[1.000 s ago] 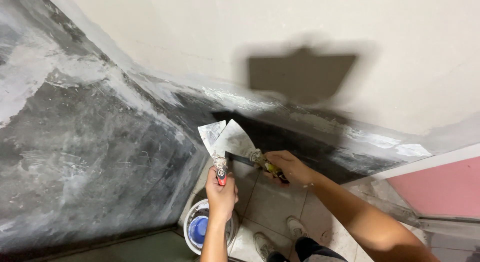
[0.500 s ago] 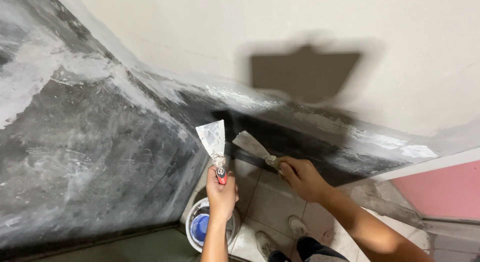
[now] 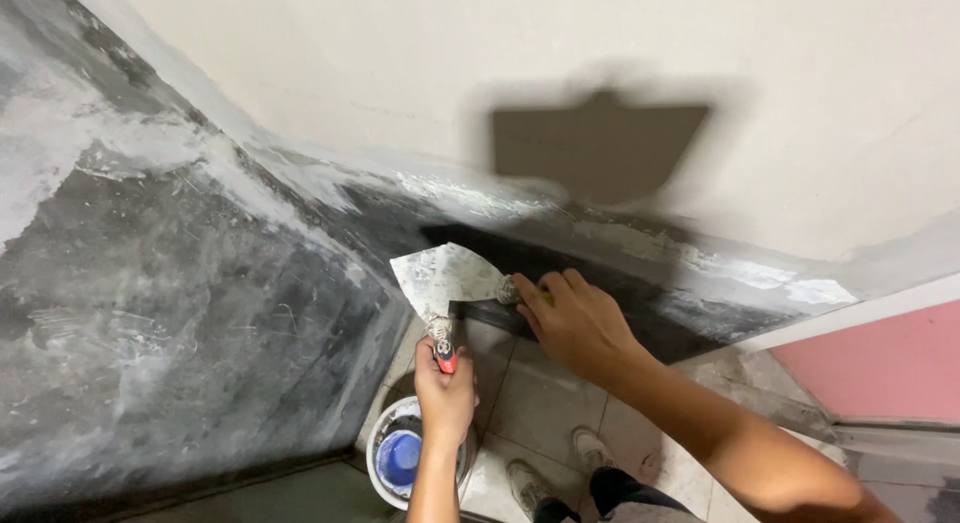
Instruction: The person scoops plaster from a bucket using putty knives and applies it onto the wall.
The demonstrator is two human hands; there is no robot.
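Nearest, left hand (image 3: 445, 388) fisted around red-handled steel putty knife (image 3: 428, 288), long axis upright, blade pointing away; beyond, right hand (image 3: 575, 318) clenched on second plaster-smeared steel knife (image 3: 470, 275), lying crosswise, blades overlapping before dark wall (image 3: 200, 303).

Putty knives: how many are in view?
2. One putty knife with a red handle is in the left hand; the other knife, overlapping it, is in the right hand.

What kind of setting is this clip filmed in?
Most likely a room corner being plastered or renovated. The dark wall is smeared with patchy white filler, the left hand and right hand each hold a putty knife, and a white bucket sits on the tiled floor.
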